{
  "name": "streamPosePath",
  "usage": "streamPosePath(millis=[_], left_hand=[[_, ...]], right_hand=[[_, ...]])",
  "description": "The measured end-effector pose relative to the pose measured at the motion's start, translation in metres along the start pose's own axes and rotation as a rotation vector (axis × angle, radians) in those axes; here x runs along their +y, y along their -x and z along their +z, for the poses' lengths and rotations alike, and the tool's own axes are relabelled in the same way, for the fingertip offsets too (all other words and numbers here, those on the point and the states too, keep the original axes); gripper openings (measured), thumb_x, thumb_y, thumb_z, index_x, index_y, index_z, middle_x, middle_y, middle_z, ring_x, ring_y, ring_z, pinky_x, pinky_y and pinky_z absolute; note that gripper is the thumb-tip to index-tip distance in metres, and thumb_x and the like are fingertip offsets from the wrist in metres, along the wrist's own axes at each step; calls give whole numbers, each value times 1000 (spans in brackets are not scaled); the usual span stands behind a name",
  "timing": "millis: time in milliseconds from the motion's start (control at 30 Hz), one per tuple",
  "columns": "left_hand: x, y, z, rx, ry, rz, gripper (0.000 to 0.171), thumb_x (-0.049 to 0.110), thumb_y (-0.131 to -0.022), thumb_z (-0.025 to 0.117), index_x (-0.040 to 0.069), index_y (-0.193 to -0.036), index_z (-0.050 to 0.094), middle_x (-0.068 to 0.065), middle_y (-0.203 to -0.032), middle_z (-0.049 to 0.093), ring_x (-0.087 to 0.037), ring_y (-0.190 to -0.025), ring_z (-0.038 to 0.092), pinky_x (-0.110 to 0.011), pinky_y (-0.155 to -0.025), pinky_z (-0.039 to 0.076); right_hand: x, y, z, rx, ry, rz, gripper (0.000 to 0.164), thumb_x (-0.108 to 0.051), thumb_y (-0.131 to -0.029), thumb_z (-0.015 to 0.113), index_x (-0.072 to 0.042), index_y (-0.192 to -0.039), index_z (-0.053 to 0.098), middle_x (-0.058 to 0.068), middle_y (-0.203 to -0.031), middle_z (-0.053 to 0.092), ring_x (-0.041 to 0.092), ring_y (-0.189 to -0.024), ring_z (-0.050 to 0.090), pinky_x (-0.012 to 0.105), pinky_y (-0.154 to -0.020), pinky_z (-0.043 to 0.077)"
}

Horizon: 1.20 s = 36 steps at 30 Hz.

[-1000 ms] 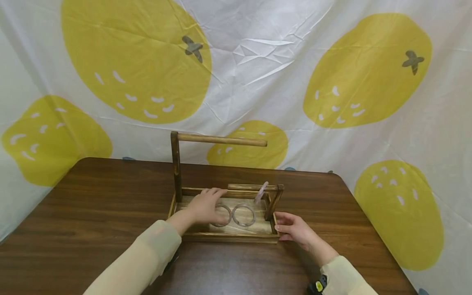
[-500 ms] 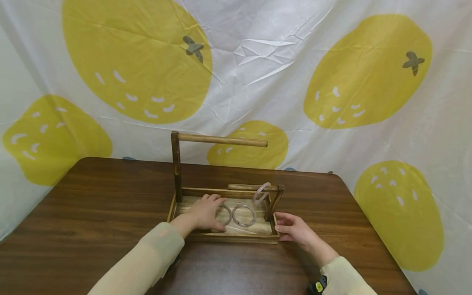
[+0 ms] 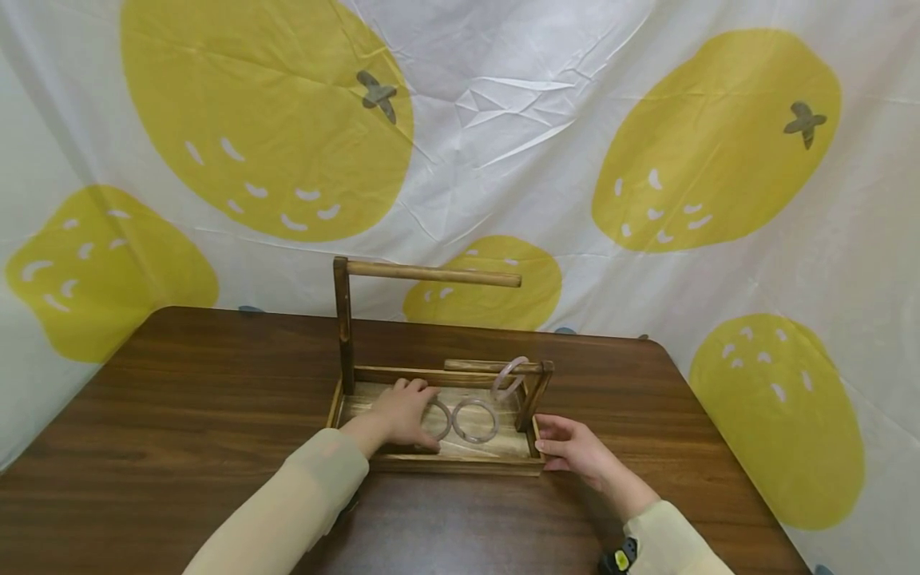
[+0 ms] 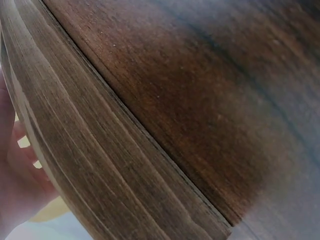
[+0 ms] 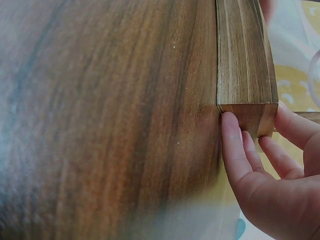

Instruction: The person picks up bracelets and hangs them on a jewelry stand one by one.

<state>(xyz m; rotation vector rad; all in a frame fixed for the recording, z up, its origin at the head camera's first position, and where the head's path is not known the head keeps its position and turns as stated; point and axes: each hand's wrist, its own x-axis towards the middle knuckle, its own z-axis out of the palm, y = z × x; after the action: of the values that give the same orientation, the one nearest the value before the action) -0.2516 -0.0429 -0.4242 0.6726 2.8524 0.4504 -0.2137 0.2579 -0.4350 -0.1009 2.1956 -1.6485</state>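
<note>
In the head view, a wooden tray [image 3: 460,463] with two upright posts and pegs stands on the table. My left hand [image 3: 398,417] is inside it, fingers and thumb spread over the left bangle [image 3: 448,422], part of which it hides. Another translucent bangle [image 3: 475,438] lies flat beside that one. A pinkish bangle [image 3: 521,362] hangs from the lower peg [image 3: 470,365] by the right post. My right hand [image 3: 577,453] touches the tray's right end; the right wrist view shows its fingertips [image 5: 230,122] against the end face. The tray's side hides most of the left hand in its wrist view.
A taller post [image 3: 343,319] rises at the tray's left, its long upper peg [image 3: 431,273] reaching right above the tray. Brown wooden table [image 3: 180,415] surrounds the tray. Behind hangs a white cloth [image 3: 496,184] printed with yellow fruit.
The bangle on the lower peg has swung from nearly edge-on to a more open angle and now hangs there. My left hand has shifted slightly over the left bangle. The right hand stays put.
</note>
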Motion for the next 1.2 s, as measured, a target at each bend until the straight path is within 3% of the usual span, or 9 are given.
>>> streamPosePath(millis=[267,667,1067,1200], left_hand=[[-1,-2,3,9,-25,-8,74,46,-70,78,11,-131,53,-14,-135,46,-34,-123,41,-51,-99,39],[2,-7,2,-6,19,21,56,30,-67,81,2,-111,59,-14,-108,53,-29,-98,47,-41,-88,45],[-6,-3,-7,17,131,-12,60,24,-62,75,4,-115,56,-11,-109,51,-25,-95,45,-38,-80,46],[-8,-3,-9,23,158,-17,63,23,-61,75,4,-118,55,-13,-113,51,-27,-101,48,-39,-83,47]], right_hand=[[0,0,-1,-4,9,-3,62,-8,-90,59,11,-141,29,16,-112,52,10,-85,57,29,-71,55],[0,1,1,-8,7,-6,61,-7,-91,59,11,-140,28,17,-112,53,10,-85,57,31,-72,55],[-1,1,1,-15,-3,-15,61,-7,-91,58,12,-140,28,15,-110,53,10,-84,58,31,-72,55],[-1,0,0,-10,0,-12,61,-6,-91,58,12,-140,28,14,-110,54,9,-84,57,30,-71,55]])
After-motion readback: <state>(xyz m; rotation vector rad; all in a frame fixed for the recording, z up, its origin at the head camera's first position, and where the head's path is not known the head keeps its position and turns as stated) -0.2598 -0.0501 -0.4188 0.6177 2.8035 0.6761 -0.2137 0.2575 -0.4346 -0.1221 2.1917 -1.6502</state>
